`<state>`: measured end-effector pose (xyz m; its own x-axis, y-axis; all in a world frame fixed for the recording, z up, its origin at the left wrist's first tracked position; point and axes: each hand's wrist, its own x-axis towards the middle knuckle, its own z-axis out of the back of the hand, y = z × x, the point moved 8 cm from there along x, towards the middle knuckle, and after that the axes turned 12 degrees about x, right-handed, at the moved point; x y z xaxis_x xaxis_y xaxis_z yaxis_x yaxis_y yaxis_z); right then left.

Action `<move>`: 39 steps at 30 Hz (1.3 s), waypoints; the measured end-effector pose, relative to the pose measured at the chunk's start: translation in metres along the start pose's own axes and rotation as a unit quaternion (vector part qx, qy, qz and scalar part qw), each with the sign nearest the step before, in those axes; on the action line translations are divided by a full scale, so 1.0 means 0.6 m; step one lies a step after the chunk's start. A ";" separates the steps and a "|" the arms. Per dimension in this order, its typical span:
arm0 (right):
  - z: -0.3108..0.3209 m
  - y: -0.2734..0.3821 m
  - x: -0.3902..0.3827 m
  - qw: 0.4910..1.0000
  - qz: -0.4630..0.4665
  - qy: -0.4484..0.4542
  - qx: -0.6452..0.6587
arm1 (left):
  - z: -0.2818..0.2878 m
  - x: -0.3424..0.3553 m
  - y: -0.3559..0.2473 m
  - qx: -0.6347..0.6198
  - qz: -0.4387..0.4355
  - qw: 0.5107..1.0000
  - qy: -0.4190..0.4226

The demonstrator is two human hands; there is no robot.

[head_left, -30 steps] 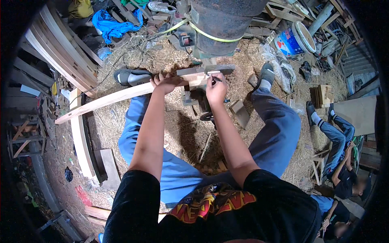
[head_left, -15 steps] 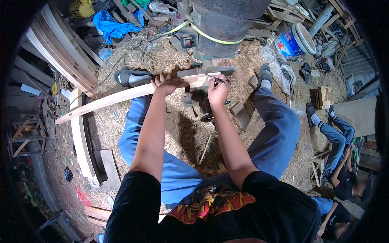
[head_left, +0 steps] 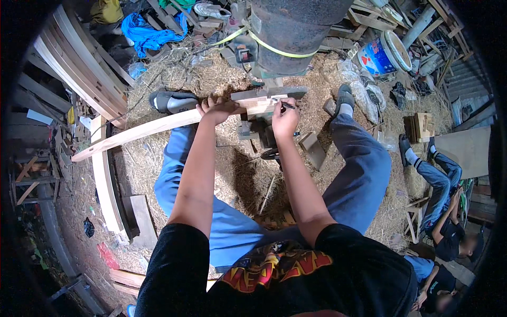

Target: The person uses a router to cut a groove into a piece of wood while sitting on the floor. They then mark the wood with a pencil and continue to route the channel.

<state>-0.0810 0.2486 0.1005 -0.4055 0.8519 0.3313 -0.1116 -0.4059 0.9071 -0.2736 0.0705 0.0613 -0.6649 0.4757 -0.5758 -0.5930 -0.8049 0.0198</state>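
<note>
A long, slightly curved wooden plank (head_left: 153,125) slants from the lower left up to a metal vise (head_left: 247,130) between my feet. My left hand (head_left: 215,111) lies across it, fingers spread over the far edge, pressing and holding it. Close to the plank's right end, my right hand (head_left: 284,120) is closed around a dark pen (head_left: 288,106). Its tip is at a lighter, block-like piece of wood (head_left: 259,110) at that end. How this piece meets the plank is partly hidden by my hands. Behind it runs a grey metal bar (head_left: 297,92).
Beyond the vise rises a large dark metal drum (head_left: 298,29) with a yellow strap. Curved planks (head_left: 82,68) are stacked at the left. A wood block (head_left: 313,150) lies on the shavings by a black handwheel (head_left: 270,154). A white-and-blue bucket (head_left: 379,57) stands back right; co-workers (head_left: 449,232) sit lower right.
The pen in my right hand has shifted very slightly to the right. My left hand and the plank stay where they were.
</note>
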 end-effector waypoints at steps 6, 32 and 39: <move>-0.002 -0.004 0.001 1.000 0.023 0.004 -0.015 | -0.006 0.007 -0.002 -0.002 -0.010 1.000 -0.004; -0.003 0.016 -0.003 1.000 0.020 -0.009 0.016 | -0.058 0.072 0.044 -0.002 0.043 0.999 -0.026; 0.005 0.009 0.002 0.998 0.043 0.001 -0.036 | -0.032 0.049 0.002 0.000 -0.004 1.000 -0.016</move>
<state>-0.0793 0.2482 0.1067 -0.4185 0.8122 0.4064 -0.1416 -0.5004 0.8542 -0.2853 0.0766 0.0285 -0.6744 0.4942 -0.5487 -0.5988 -0.8007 0.0149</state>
